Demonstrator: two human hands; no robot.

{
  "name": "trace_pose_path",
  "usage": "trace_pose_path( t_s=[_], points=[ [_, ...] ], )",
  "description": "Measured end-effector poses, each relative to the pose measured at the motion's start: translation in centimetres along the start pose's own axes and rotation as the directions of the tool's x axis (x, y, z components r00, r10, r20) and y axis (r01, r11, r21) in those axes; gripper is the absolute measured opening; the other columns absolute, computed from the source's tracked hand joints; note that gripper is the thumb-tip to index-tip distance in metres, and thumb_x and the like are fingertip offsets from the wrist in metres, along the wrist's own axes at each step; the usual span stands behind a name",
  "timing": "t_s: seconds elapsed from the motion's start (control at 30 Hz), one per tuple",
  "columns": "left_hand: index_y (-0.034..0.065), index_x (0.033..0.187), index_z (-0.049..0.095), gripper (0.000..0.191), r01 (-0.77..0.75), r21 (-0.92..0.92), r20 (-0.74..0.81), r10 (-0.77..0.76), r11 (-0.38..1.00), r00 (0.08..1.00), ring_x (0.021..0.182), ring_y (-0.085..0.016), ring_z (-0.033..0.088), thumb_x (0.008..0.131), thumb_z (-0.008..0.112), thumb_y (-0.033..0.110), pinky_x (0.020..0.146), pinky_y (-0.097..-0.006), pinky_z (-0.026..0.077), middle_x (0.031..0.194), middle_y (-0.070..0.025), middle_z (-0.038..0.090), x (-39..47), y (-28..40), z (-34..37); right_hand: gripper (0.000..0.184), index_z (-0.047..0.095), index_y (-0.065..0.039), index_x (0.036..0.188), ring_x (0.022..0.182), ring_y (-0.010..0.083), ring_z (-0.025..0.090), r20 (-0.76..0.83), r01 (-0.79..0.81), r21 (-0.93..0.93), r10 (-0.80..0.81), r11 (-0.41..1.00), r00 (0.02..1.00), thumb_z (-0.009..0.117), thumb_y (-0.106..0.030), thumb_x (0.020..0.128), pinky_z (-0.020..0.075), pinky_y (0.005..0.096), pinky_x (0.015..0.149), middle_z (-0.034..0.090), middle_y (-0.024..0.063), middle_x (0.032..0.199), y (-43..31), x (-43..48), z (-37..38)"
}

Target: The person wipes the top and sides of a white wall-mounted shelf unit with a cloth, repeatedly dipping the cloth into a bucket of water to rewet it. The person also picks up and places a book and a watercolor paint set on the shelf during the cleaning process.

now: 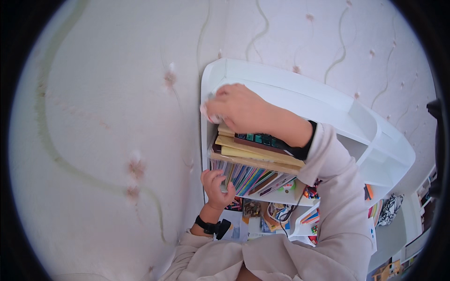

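Note:
My right hand (233, 107) is closed around a crumpled white and pink cloth (211, 114) at the left end of a white shelf unit (299, 89), near its upper board. The hand is slightly blurred, so the cloth is only partly seen. Lower down, my left hand (218, 189) has its fingers spread and curled, with nothing seen in them, in front of a row of thin books (246, 177). Between the two hands, wooden boxes or boards (260, 163) and a dark patterned box (260, 139) lie stacked on a shelf.
A patterned wall (105, 123) runs close along the left side. Below the books stand containers of small items (252, 208), a basket (279, 212) with a dark cable beside it, and colored pens (310, 192). Further shelf compartments (378, 165) extend to the right.

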State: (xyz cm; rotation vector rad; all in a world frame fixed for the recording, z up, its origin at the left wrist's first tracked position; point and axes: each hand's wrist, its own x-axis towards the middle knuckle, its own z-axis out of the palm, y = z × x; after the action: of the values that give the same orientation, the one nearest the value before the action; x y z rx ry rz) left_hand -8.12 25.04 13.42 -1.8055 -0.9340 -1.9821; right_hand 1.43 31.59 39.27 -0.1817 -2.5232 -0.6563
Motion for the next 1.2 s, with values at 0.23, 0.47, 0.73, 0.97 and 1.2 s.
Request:
trace_pose_path(
  t_s=[0.23, 0.47, 0.73, 0.97, 1.2],
  points=[
    [0.0041, 0.09, 0.05, 0.024, 0.05, -0.128, 0.098, -0.038, 0.99, 0.994, 0.087, -0.034, 0.048, 0.068, 0.06, 0.005, 0.081, -0.0441, 0.038, 0.097, -0.0141, 0.054, -1.4, 2.2, 0.6, 0.017, 0.064, -0.012, 0.079, 0.095, 0.0298, 0.055, 0.236, -0.135, -0.225, 0.188, 0.965, 0.953, 0.06, -0.005, 0.064, 0.0483, 0.0441, 0.07, 0.06, 0.0013, 0.091, 0.4, 0.9, 3.3],
    [0.0043, 0.088, 0.051, 0.024, 0.044, -0.17, 0.187, -0.012, 0.984, 0.982, 0.081, -0.034, 0.051, 0.066, 0.06, 0.0, 0.076, -0.0427, 0.04, 0.093, -0.0143, 0.055, -5.3, 3.3, -0.6, 0.012, 0.067, -0.008, 0.076, 0.094, 0.0284, 0.056, 0.259, -0.161, -0.292, 0.24, 0.943, 0.936, 0.06, -0.007, 0.067, 0.0519, 0.0411, 0.07, 0.062, 0.0038, 0.085, 1.2, -6.7, -1.1],
    [0.0045, 0.084, 0.053, 0.02, 0.163, -0.122, 0.279, -0.124, 0.979, 0.952, 0.08, -0.035, 0.051, 0.066, 0.061, 0.002, 0.075, -0.0429, 0.041, 0.092, -0.014, 0.056, -9.5, 5.2, -1.6, 0.028, 0.063, -0.014, 0.08, 0.096, 0.0255, 0.057, 0.091, -0.377, -0.296, 0.419, 0.878, 0.904, 0.054, 0.004, 0.06, 0.05, 0.0355, 0.081, 0.063, -0.0019, 0.092, 0.4, -22.2, -11.9],
    [0.0044, 0.084, 0.054, 0.02, 0.194, -0.063, 0.329, -0.163, 0.979, 0.93, 0.082, -0.034, 0.052, 0.066, 0.06, 0.003, 0.075, -0.0411, 0.042, 0.093, -0.014, 0.056, -10.7, 6.8, -2.4, 0.027, 0.061, -0.009, 0.078, 0.093, 0.0267, 0.057, 0.086, -0.502, -0.34, 0.558, 0.795, 0.826, 0.053, 0.008, 0.059, 0.0488, 0.0354, 0.084, 0.063, 0.0005, 0.089, -0.3, -31.3, -19.0],
    [0.0036, 0.087, 0.052, 0.022, 0.181, 0.1, 0.305, -0.203, 0.978, 0.931, 0.085, -0.035, 0.052, 0.067, 0.06, 0.002, 0.074, -0.0413, 0.042, 0.094, -0.0156, 0.055, -12.2, 9.3, -5.9, 0.023, 0.064, -0.009, 0.082, 0.087, 0.0305, 0.058, 0.017, -0.656, -0.45, 0.74, 0.606, 0.673, 0.052, 0.003, 0.066, 0.0466, 0.0402, 0.08, 0.064, 0.009, 0.086, -1.7, -34.3, -20.7]
  ],
)
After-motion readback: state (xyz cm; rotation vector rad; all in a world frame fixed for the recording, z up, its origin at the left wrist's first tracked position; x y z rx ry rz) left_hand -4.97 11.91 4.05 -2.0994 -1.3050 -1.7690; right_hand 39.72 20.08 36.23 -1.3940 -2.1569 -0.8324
